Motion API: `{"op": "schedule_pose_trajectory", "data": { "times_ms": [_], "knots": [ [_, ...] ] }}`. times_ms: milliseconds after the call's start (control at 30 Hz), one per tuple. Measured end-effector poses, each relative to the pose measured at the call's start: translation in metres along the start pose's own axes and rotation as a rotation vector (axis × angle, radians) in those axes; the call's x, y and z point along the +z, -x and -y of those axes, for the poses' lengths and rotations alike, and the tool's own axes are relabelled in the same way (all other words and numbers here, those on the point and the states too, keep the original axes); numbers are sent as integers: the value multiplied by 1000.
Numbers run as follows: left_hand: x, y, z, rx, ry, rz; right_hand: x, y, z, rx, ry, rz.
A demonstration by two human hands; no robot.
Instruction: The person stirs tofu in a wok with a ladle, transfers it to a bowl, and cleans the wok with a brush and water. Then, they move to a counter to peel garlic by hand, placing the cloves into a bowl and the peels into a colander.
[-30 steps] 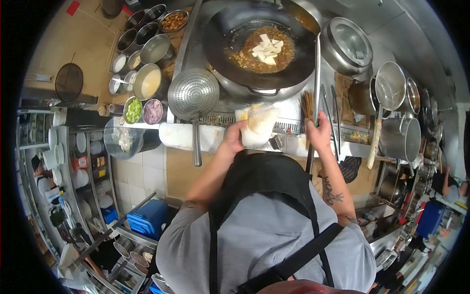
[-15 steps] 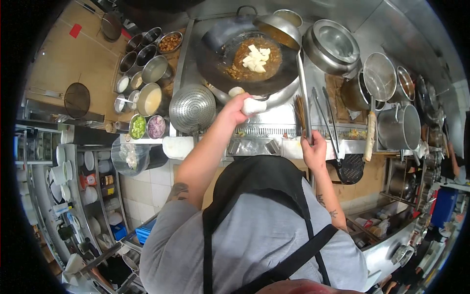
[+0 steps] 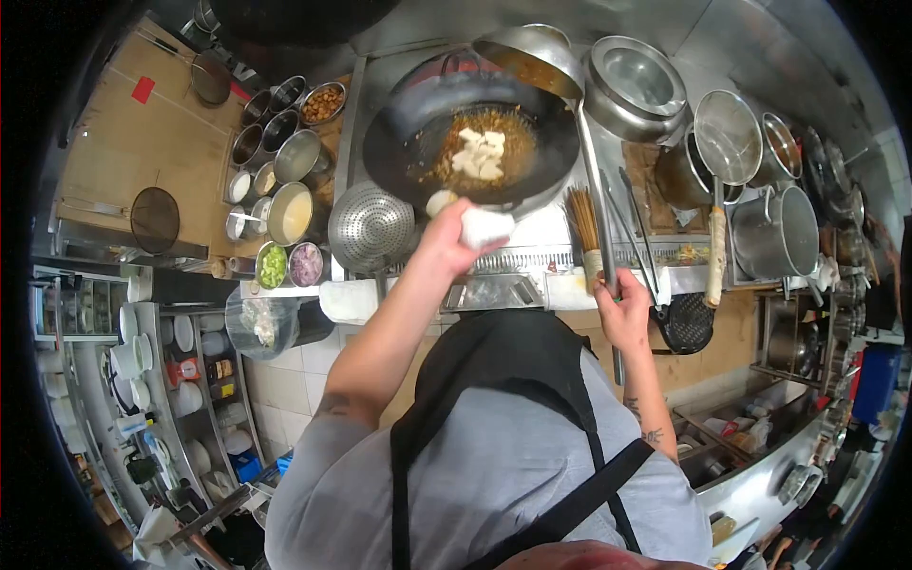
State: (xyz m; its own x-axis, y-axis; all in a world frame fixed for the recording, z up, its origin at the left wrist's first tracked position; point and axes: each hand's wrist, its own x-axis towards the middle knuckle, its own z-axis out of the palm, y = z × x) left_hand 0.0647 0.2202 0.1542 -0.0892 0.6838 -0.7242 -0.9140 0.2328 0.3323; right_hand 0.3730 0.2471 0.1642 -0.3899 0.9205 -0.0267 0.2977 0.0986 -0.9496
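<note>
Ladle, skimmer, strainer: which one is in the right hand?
The ladle, its long metal handle in the right hand. The perforated skimmer and wrapped-handled mesh strainer are in neither hand.

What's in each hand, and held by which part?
Left hand: a bunched white cloth at the near rim of the wok; any grip beneath is hidden. Right hand: the ladle, by its handle's lower part.

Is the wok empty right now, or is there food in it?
Not empty: pale chunks sit in brown sauce inside the wok. How deep it is, I cannot tell.
</note>
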Motion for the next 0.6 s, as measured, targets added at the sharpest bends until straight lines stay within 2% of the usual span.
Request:
{"op": "schedule_pose_trajectory", "data": {
  "times_ms": [100, 133, 167, 200, 233, 300, 333, 367, 400, 433, 500, 567, 600],
  "knots": [
    [-18, -22, 14, 26, -71, -37, 10, 1, -11, -14, -46, -23],
    [-42, -30, 30, 44, -20, 67, 14, -2, -16, -31, -72, -40],
    [-65, -27, 52, 8, 87, 90, 15, -6, -19, -49, -97, -60],
    [-70, -5, 74, 43, 26, 90, 15, -7, -21, -60, -108, -71],
    [-72, 16, 95, 98, -5, -39, 12, -9, -22, -38, -79, -58],
    [-75, 44, 100, 56, -113, -16, 1, -4, -20, 26, -18, -31],
    [-71, 49, 96, 29, -30, 2, 0, -5, -9, 34, -81, -22],
    [-61, 43, 84, 13, 59, 26, -5, -2, 7, 229, -127, 10],
    [-55, 38, 73, 29, 86, 117, -7, -2, 5, 116, -30, -1],
    [-54, 23, 66, 67, 58, 87, -11, -3, 2, -6, 63, -13],
    [-40, 37, 63, 93, 65, 105, -30, 3, 17, 95, 133, 44],
    [-39, 58, 73, 97, 100, -11, -65, 16, 34, -23, 390, 157],
    [-23, 76, 71, 101, 144, 11, -79, 18, 44, -8, 432, 220]
  ]
}}
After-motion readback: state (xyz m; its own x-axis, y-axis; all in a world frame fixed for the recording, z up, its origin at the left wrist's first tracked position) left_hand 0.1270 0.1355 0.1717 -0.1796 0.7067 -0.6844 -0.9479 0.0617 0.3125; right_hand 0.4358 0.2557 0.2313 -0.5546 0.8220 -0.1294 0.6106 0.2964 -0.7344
